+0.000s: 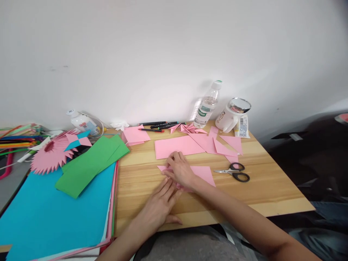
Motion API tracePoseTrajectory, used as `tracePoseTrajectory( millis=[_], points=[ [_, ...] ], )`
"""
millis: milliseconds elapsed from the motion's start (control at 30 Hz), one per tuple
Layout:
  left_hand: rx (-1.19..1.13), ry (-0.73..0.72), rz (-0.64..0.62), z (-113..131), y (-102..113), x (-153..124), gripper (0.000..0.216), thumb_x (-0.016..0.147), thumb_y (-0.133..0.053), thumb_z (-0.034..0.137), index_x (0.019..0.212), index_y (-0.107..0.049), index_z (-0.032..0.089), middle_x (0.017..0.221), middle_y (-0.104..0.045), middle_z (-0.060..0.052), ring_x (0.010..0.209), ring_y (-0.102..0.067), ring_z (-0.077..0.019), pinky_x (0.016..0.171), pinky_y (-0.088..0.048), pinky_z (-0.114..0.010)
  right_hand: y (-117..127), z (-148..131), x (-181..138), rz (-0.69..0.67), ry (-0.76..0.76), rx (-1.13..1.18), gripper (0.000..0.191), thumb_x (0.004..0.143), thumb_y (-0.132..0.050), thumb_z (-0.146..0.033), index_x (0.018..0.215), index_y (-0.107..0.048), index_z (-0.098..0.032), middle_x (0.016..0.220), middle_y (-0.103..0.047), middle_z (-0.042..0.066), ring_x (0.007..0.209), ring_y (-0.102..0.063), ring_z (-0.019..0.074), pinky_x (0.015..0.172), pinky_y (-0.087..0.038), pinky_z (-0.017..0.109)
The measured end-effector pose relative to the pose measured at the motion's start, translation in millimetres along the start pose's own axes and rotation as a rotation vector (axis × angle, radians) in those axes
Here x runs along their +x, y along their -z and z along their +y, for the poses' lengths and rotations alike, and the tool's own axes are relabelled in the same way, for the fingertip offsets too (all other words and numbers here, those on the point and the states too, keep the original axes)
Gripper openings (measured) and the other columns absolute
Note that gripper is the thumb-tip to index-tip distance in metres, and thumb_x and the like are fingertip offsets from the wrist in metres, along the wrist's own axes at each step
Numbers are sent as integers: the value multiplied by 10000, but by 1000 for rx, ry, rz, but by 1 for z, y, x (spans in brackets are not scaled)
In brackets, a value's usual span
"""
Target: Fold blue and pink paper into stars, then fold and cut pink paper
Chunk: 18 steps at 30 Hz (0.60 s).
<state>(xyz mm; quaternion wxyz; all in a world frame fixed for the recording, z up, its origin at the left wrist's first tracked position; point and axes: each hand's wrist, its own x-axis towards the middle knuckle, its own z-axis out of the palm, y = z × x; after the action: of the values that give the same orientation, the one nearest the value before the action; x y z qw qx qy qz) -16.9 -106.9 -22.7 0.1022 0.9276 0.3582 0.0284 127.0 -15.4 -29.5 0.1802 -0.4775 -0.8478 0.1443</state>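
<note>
A pink paper sheet (202, 173) lies on the wooden table (266, 188) in front of me, partly folded. My right hand (179, 169) rests on its left part with fingers curled down, pressing the paper. My left hand (160, 206) lies flat just below it, fingers stretched out toward the paper's lower edge. A larger pink sheet (176, 146) lies just beyond the hands.
Black-handled scissors (235, 172) lie right of the paper. Pink cut pieces (223, 145), small folded pink shapes (187, 127), markers (160, 125), a water bottle (207, 105) and a white mug (231, 116) stand at the back. Green sheets (92, 163), blue paper (54, 210) and a pink fan shape (51, 156) fill the left.
</note>
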Motion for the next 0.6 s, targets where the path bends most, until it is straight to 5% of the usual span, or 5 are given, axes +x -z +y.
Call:
tracePoseTrajectory(
  millis=[367, 600],
  points=[
    [51, -39, 15, -2, 5, 1, 816, 700, -475, 688, 1292, -470, 128, 1359, -446, -193, 1296, -363, -284, 1061, -298, -412, -9, -14, 34, 47, -76, -64, 398, 726, -648, -531, 872, -555, -172, 936, -502, 111, 905, -438, 261, 744, -407, 369],
    [120, 17, 78, 0, -9, 0, 805, 738, -442, 669, 1276, -474, 71, 1319, -495, -184, 1258, -419, -288, 1054, -309, -429, -9, -16, 35, 109, -153, -48, 430, 687, -683, -534, 875, -567, -165, 912, -515, 113, 895, -458, 263, 745, -418, 375]
  ],
)
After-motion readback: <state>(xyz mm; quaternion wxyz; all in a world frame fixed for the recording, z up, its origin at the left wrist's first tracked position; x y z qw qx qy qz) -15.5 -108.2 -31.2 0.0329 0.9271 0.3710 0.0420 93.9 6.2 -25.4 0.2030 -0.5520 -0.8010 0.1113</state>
